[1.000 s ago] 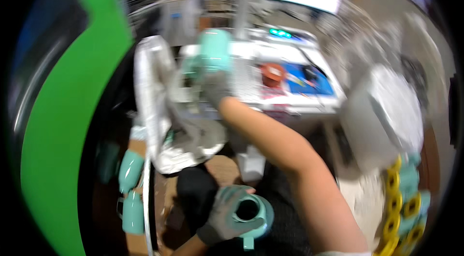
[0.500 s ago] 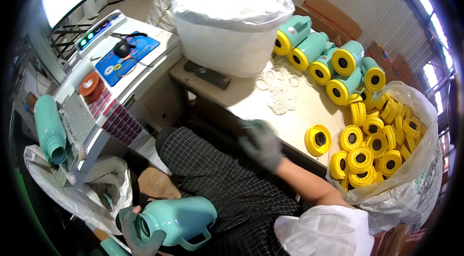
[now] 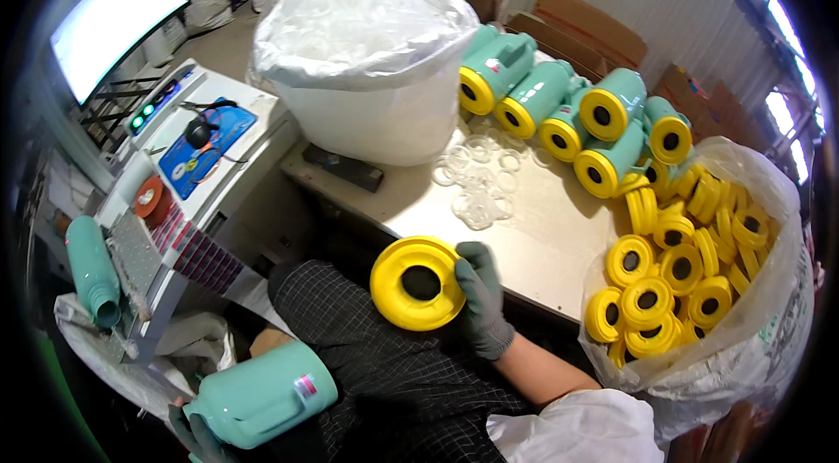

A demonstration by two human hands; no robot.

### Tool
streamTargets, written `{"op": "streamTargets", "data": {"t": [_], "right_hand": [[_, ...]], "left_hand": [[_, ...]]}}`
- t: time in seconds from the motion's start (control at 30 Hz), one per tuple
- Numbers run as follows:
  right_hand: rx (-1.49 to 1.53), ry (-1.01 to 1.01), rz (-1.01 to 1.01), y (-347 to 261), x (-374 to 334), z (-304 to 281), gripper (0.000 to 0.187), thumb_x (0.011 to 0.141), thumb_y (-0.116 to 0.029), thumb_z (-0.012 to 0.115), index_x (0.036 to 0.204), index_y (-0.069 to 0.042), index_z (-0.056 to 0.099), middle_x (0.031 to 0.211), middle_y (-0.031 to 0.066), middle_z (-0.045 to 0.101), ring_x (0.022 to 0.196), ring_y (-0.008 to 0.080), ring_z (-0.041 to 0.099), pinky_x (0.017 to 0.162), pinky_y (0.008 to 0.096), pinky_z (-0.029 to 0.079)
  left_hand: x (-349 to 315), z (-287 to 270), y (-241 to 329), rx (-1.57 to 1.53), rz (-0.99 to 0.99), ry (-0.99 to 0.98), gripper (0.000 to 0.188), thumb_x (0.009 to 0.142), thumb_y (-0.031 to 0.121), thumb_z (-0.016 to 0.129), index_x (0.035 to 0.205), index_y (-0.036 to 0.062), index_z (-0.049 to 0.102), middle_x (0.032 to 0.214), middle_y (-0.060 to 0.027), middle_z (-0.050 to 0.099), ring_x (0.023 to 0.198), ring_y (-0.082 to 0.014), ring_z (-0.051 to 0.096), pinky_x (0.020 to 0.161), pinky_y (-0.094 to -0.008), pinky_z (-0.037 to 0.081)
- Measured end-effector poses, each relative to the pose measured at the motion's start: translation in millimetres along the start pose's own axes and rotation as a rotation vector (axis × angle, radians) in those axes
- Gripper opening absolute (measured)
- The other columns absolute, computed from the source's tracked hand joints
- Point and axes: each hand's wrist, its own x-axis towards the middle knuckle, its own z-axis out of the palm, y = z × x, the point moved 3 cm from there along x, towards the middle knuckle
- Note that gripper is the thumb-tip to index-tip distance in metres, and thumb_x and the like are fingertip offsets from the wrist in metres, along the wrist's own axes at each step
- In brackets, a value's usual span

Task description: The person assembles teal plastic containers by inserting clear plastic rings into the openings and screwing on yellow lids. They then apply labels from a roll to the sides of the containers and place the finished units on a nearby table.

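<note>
In my gloved right hand is a round yellow base cap with a dark centre, gripped by its right rim above my lap. At the lower left, my gloved left hand is closed round the neck end of a green jug body. The jug lies on its side with its handle toward me and a small label near its bottom end. My glove hides its mouth. The cap and the jug are apart.
Several green jugs with yellow bases lie stacked at the table's back right. White rings lie beside a big white sack. A plastic bag of yellow caps stands right. Another green jug rests by the left workstation.
My right hand has picked the single yellow base cap off the table edge and brought it left over my lap. The jug has shifted left and turned, its mouth now facing away.
</note>
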Motion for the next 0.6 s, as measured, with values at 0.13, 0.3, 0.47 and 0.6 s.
{"op": "streamTargets", "data": {"t": [0.13,0.3,0.47,0.6], "right_hand": [[-0.347,-0.237,0.353,144.4,29.0,15.7,0.044,0.107,-0.027,0.065,0.139,0.002,0.056,0.126,0.0111,0.066,0.115,0.0177,0.062,0.101,0.0305,0.051],[-0.931,-0.549,-0.668,114.1,-3.4,46.9,0.048,0.092,-0.013,0.073,0.137,-0.001,0.062,0.115,0.0162,0.066,0.100,0.0338,0.061,0.097,0.0462,0.050],[-0.864,-0.578,-0.241,118.5,-0.1,52.9,0.053,0.093,-0.025,0.076,0.137,0.003,0.064,0.107,0.0149,0.062,0.094,0.0254,0.061,0.088,0.0377,0.052],[-0.476,-0.678,-0.294,51.5,1.4,112.2,0.055,0.096,-0.025,0.067,0.139,0.009,0.062,0.107,0.0074,0.058,0.098,0.0161,0.059,0.089,0.0287,0.048]], "left_hand": [[-31.7,14.7,-6.4,-0.489,-0.571,0.091,0.041,0.112,0.028,0.046,0.142,0.0013,0.055,0.137,-0.0125,0.059,0.120,-0.0207,0.060,0.106,-0.0379,0.049],[-76.8,60.3,-12.9,-0.810,-0.669,0.246,0.040,0.114,0.030,0.043,0.143,0.0048,0.055,0.137,-0.0082,0.062,0.124,-0.0193,0.060,0.108,-0.0346,0.048],[-100.9,82.1,-17.9,-0.616,-0.600,0.193,0.045,0.115,0.034,0.041,0.144,0.0028,0.054,0.137,-0.0099,0.063,0.123,-0.0207,0.061,0.108,-0.0355,0.049],[-95.8,91.5,11.1,-0.449,-0.576,0.100,0.046,0.115,0.035,0.041,0.144,0.0022,0.054,0.136,-0.0105,0.064,0.123,-0.0206,0.062,0.106,-0.0362,0.050]]}}
